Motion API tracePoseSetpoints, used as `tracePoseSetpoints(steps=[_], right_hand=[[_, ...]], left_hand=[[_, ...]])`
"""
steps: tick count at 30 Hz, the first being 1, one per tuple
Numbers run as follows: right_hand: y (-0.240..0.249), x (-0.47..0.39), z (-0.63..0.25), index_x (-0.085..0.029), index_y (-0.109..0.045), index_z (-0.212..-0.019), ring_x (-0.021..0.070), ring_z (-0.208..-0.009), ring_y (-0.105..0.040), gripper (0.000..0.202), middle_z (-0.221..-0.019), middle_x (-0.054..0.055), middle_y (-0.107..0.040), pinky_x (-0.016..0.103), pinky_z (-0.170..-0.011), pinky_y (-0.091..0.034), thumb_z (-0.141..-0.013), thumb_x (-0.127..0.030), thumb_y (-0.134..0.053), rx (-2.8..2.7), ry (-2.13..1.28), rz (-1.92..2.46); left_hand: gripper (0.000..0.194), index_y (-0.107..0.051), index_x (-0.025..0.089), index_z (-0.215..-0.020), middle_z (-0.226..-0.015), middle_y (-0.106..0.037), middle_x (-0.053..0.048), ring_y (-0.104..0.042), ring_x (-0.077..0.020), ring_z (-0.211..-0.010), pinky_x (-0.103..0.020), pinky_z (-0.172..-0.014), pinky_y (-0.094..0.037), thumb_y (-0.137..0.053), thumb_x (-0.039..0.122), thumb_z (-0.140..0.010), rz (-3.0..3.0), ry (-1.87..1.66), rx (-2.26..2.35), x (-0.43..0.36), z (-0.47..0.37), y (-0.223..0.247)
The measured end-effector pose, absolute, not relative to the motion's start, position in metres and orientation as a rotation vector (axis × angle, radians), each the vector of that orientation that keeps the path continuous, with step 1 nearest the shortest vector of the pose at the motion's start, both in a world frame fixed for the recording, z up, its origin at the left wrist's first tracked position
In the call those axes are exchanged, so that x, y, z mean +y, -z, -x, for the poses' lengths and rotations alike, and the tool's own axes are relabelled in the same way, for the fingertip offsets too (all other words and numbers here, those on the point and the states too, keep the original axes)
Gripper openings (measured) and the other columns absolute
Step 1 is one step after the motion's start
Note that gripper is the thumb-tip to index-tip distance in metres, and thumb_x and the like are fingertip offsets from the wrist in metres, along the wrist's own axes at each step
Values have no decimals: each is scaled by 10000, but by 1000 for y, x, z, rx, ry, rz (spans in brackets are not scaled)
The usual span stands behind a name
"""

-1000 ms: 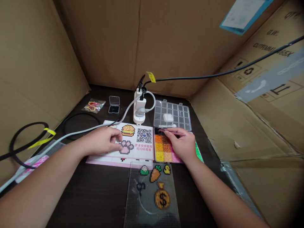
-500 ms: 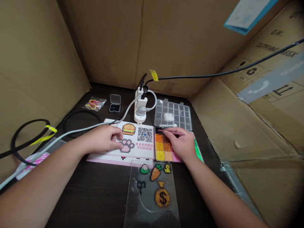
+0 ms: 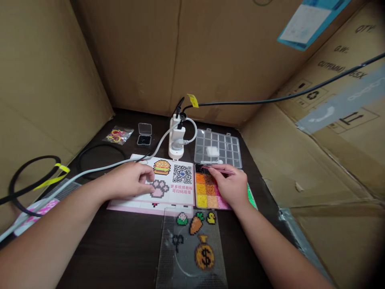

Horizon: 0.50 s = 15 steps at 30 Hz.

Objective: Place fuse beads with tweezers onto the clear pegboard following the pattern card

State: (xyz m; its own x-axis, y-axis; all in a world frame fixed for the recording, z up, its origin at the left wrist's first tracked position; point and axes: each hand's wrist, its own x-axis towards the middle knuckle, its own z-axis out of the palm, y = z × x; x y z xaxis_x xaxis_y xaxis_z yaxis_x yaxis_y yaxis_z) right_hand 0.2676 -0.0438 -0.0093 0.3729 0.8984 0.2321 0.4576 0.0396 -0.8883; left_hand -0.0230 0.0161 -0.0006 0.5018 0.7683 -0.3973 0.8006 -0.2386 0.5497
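right hand (image 3: 232, 186) pinches the pink tweezers (image 3: 226, 171) over the black beads (image 3: 199, 169), prob since they're tiny; empty left hand (image 3: 130, 180) lies half-open on the pattern sheet (image 3: 170, 198), maybe steadying it; bead box (image 3: 195, 192)'s at 1 o'clock from the pegboard (image 3: 167, 268), sheet at 11

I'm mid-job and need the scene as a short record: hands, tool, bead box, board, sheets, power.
Left hand: over the pattern sheets, fingers curled, nothing visibly held
Right hand: gripping pink tweezers
Tweezer tips: at the black beads; whether one is held, cannot tell
Bead box: open, lid laid back
Pegboard: nearest the person; carrot, duck, money bag, others
Power strip: behind the sheets, plugs in
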Motion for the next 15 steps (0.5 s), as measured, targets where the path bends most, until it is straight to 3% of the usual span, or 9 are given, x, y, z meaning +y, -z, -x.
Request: tracePoseSetpoints(steps=[15], right_hand=[[10, -44, -268, -185, -766, -730, 206, -722, -740, 104, -771, 77, -779, 359, -725, -622, -713, -285, -746, -1231, -506, 1583]], left_hand=[[283, -652, 214, -845, -658, -582, 22, -520, -149, -607, -262, -547, -333, -655, 463, -711, -2058, 56, 1275, 16, 25, 2]])
